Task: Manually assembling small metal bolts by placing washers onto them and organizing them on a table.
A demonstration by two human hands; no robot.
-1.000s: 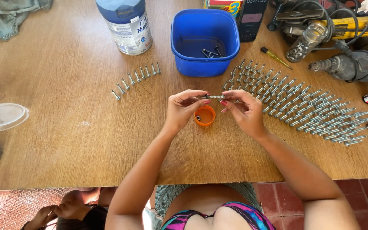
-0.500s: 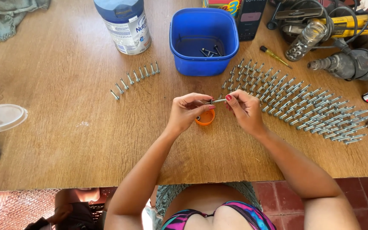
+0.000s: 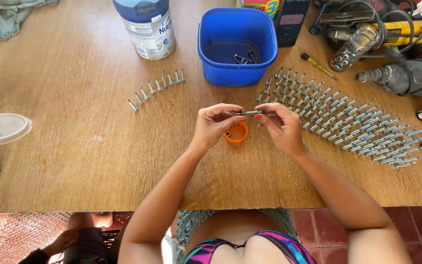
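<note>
Left hand [image 3: 214, 128] and right hand [image 3: 280, 128] pinched together on one bolt [image 3: 250, 112], held level above a small orange cap [image 3: 236, 133]. Many finished-looking bolts [image 3: 348, 122] laid in rows at right; few left in the blue tub [image 3: 237, 46]; short row of bolts [image 3: 155, 88] at left.

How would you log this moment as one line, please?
left hand: holds bolt | right hand: holds same bolt | below: orange cap on table | right: bolt rows
</note>
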